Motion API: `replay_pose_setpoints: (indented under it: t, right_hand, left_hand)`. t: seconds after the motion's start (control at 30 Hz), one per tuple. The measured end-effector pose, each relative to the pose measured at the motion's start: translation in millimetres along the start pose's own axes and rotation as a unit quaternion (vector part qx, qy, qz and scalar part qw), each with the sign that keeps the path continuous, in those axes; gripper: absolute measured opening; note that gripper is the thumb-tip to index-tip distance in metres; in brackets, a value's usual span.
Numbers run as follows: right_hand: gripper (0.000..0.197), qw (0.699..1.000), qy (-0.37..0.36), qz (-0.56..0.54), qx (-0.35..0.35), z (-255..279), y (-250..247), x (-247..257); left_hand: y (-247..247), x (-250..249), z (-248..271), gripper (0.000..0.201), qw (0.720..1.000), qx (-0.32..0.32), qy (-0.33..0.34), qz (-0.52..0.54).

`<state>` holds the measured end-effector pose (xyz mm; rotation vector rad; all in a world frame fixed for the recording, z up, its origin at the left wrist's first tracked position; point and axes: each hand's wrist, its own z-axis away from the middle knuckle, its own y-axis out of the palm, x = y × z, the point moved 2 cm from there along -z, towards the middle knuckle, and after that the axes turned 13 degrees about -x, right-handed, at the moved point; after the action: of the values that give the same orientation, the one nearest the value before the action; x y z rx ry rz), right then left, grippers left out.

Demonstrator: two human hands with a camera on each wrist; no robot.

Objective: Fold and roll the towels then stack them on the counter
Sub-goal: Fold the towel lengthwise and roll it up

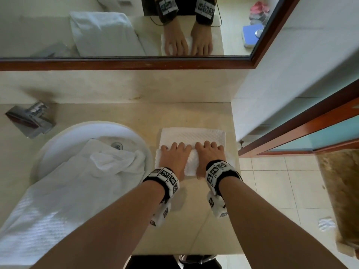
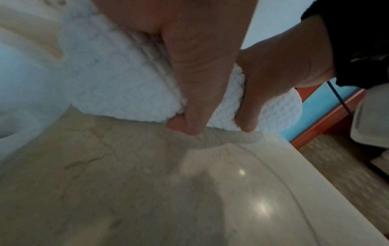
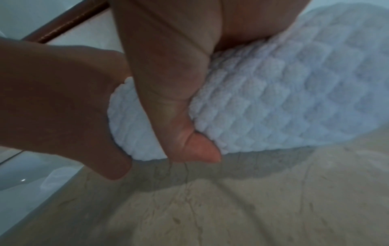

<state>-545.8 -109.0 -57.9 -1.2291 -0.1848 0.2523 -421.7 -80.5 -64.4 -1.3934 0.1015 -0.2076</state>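
Towel roll: first one about half rolled

Small white waffle-weave towel (image 1: 194, 136) lies on the tabletop (image 1: 120, 115), right of the sink basin (image 1: 136, 136). Near portion is wound into a roll; far portion lies flat, unrolled. Left hand (image 1: 172, 157) and right hand (image 1: 208, 155) sit side by side on the roll, fingers (image 1: 181, 145) curved over its top, thumbs tucked under its near side (wrist views). Larger white towel (image 1: 64, 183) draped over the basin and the tabletop's near left looks unfolded. No finished rolls seen, no stack begun. Judged: early stage.
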Motion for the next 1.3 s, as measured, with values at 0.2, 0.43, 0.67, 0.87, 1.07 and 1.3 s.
replay_pose_setpoints:
  t: [0.2,0.43,0.67,0.87,1.07,1.3]
  right_hand:
    - [0.093,0.999,0.032,-0.013,0.028,6,-5,2]
    - [0.044,0.984,0.055,0.025,-0.166,55,18,17]
    - [0.075,0.999,0.032,0.004,-0.042,58,11,10]
    - [0.085,1.000,0.013,0.009,0.012,62,14,14]
    - [0.051,0.984,0.042,-0.023,-0.174,103,27,30]
    - [0.052,0.981,0.035,-0.036,-0.188,103,31,25]
  left_hand:
    - [-17,3,-15,0.104,0.994,0.102,0.015,0.024]
    - [-20,-5,-1,0.097,0.986,0.161,0.003,0.037]
    - [-16,-21,37,0.103,0.992,0.108,-0.042,-0.054]
    - [-12,-20,57,0.092,0.996,0.048,-0.056,-0.048]
    - [-13,-16,53,0.092,0.996,0.076,-0.043,-0.013]
    - [-15,-14,48,0.086,0.989,0.140,-0.036,0.007]
